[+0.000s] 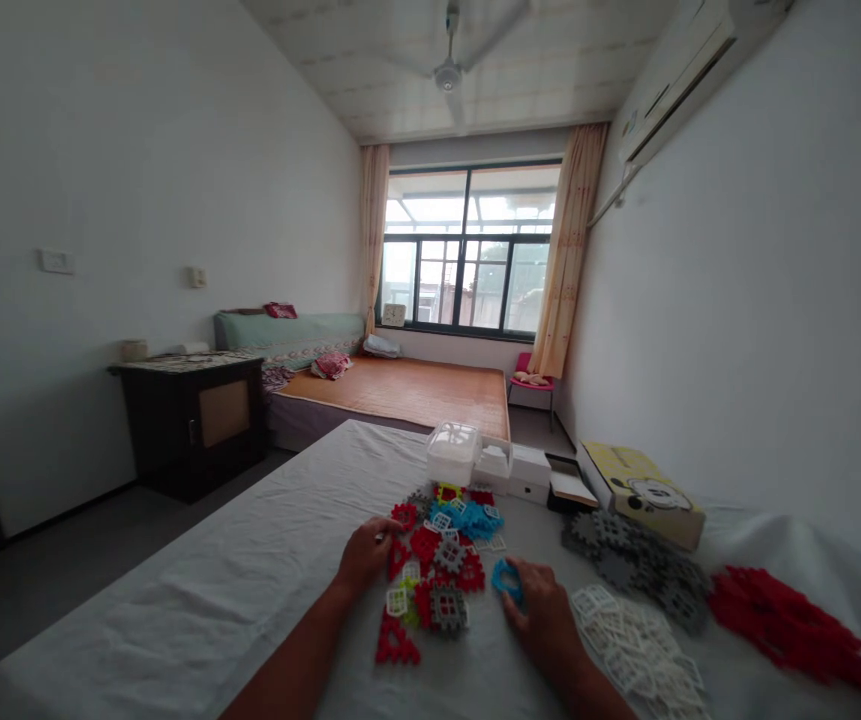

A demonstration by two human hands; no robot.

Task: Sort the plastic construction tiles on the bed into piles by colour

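Observation:
My right hand (pixel 544 608) grips a blue plastic interlocking piece (pixel 506 578) between thumb and fingers, just right of a mixed pile. My left hand (pixel 365 556) is at the pile's left edge, its fingers curled and pressed together beside a red interlocking piece (pixel 403 516). Whether anything is in its fingers is hidden. Between the hands lie grey toothed pieces (pixel 448 606), red pieces (pixel 398 642), yellow-green pieces and small white window frames (pixel 398 601). More blue pieces (pixel 477 519) lie at the far side of the pile.
Sorted heaps lie to the right: white frames (pixel 636 640), grey pieces (pixel 625 560) and red pieces (pixel 790 620). Behind are a clear plastic container (pixel 453 453), a white box (pixel 529 470) and a yellow box (pixel 640 490). White cloth (pixel 250 560) covers the table; a bed (pixel 415 390) stands beyond.

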